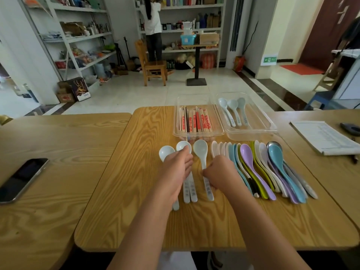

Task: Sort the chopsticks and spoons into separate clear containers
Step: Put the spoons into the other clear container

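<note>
**Kid:** What do you see from the head view?

**Helper:** Your left hand (178, 162) lies over the handles of two white spoons (183, 146) on the desk (116, 172). The fingers curl down on them, but I cannot tell if you grip them yet. Your right hand (218, 172) is closed in a pinch on the handle of a third white spoon (200, 151).

**Kid:** Which way do the spoons lie?

**Helper:** Bowls point away from you, handles point back at you. So the long way of each spoon runs straight to the boxes.

**Kid:** Where do they go?

**Helper:** The spoon box (251, 131) is up and to the right. It is clear plastic with three pale blue spoons (232, 108) inside, lying the same way. The chopstick box (196, 133) is just left of it, right past your hands. It holds wooden chopsticks (196, 121) with red print.

**Kid:** Which hand is closer?

**Helper:** Your right hand is nearer the spoon box. I think you lift and push forward and right, and you need no turn.

**Kid:** What else is left?

**Helper:** A row of smooth, shiny spoons (272, 168) lies beside your right hand: white, blue, green, purple, stacked on their sides.
</note>
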`<state>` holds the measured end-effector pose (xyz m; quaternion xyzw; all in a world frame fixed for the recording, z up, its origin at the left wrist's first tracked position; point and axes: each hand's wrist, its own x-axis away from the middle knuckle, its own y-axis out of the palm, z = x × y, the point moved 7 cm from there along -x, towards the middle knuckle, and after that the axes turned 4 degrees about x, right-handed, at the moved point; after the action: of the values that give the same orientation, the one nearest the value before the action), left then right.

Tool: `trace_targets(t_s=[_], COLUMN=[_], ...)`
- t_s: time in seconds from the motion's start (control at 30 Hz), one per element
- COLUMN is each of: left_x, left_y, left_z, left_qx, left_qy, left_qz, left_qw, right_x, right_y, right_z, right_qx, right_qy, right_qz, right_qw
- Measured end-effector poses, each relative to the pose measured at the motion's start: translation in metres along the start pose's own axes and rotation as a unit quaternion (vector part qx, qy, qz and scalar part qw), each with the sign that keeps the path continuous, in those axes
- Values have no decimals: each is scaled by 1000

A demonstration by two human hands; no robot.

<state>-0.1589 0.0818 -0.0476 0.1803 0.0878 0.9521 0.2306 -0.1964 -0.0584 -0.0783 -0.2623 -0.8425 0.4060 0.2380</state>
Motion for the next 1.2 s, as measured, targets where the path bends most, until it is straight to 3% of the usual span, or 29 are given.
trace_targets(t_s=[0.3,0.47,0.67,0.9,1.2], left_x=[-12,-25,-98,-197,-250], left_y=[29,41,97,163,182], left_z=[29,54,78,76,59], left_qx=[22,60,1,-46,-77], left_qy=[14,30,0,-62,-96], left_qz=[-60,-81,-111,-115,-89], left_qw=[998,994,994,990,988], right_x=[0,-3,-98,-238,-300], right_y=[-35,-67,-141,-170,-143], right_z=[2,18,20,32,35], right_qx=[17,-60,-93,-20,50], right_qy=[-37,-50,-16,55,45], right_qz=[-51,-103,-21,102,93], right_qw=[998,992,995,993,993])
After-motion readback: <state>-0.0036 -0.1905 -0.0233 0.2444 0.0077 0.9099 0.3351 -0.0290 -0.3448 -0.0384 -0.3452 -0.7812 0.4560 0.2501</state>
